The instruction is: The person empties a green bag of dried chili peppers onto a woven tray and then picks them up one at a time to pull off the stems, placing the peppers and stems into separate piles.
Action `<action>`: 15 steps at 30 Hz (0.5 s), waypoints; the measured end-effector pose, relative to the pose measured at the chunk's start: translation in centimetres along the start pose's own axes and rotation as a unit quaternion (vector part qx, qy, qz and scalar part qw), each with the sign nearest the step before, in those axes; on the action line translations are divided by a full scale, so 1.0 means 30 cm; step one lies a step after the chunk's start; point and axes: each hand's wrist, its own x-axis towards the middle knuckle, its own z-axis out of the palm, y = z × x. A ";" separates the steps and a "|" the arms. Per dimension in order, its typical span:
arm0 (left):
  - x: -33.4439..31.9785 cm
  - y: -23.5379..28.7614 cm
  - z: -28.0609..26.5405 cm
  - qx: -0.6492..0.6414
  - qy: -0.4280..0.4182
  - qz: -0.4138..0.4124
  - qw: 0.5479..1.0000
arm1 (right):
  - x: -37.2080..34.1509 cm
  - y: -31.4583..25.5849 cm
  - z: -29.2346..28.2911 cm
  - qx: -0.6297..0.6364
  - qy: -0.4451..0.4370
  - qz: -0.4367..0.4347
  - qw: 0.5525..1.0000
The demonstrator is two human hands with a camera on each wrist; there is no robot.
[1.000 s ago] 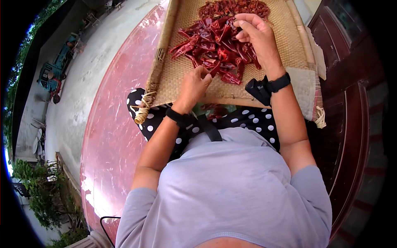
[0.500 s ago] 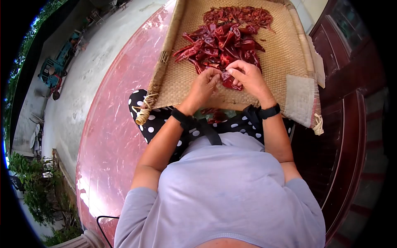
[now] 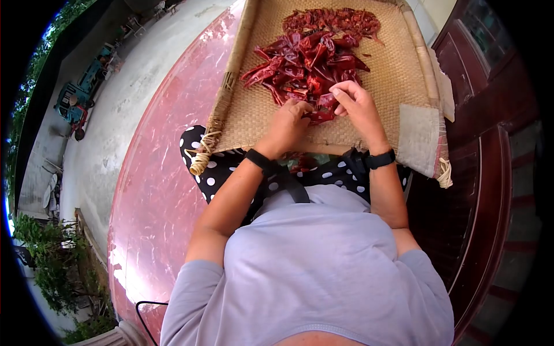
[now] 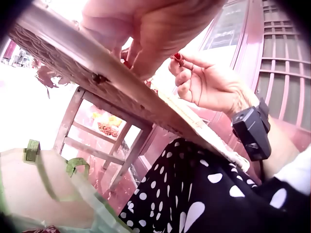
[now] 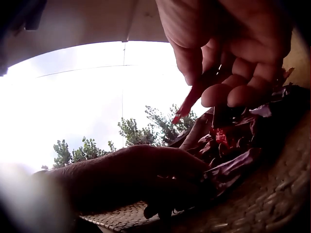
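A heap of dried red chili peppers (image 3: 300, 60) lies on a woven bamboo tray (image 3: 386, 75) across the lap. My right hand (image 3: 359, 109) hovers just right of the heap's near end, pinching a narrow piece of dried chili (image 5: 190, 102) between thumb and forefinger; its tip also shows in the left wrist view. At the near edge of the heap, my left hand (image 3: 287, 124) reaches down with curled fingers around a dried chili pepper (image 5: 231, 170). That hand's fingertips are mostly hidden in the head view.
Small chili pieces (image 3: 332, 22) are spread at the tray's far end. Below the near rim, a clear bag (image 4: 53, 184) with green handles sits by the polka-dot trousers (image 4: 194, 179). A wooden stool (image 4: 97, 126) stands under the tray. A dark red door (image 3: 479, 150) is on the right.
The right hand came down from the heap's far side to meet the left hand, then drew slightly right with a chili piece. The left hand has moved onto the heap's near edge.
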 end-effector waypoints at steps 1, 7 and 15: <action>-0.005 -0.012 -0.013 -0.022 0.009 -0.007 1.000 | -0.005 -0.008 -0.001 -0.015 -0.027 -0.003 1.000; -0.019 -0.056 -0.109 -0.122 -0.009 -0.089 0.988 | -0.047 -0.063 0.030 -0.116 -0.201 -0.019 0.973; -0.014 -0.050 -0.155 -0.221 0.004 -0.182 0.958 | -0.096 -0.056 0.105 -0.217 -0.300 -0.042 0.928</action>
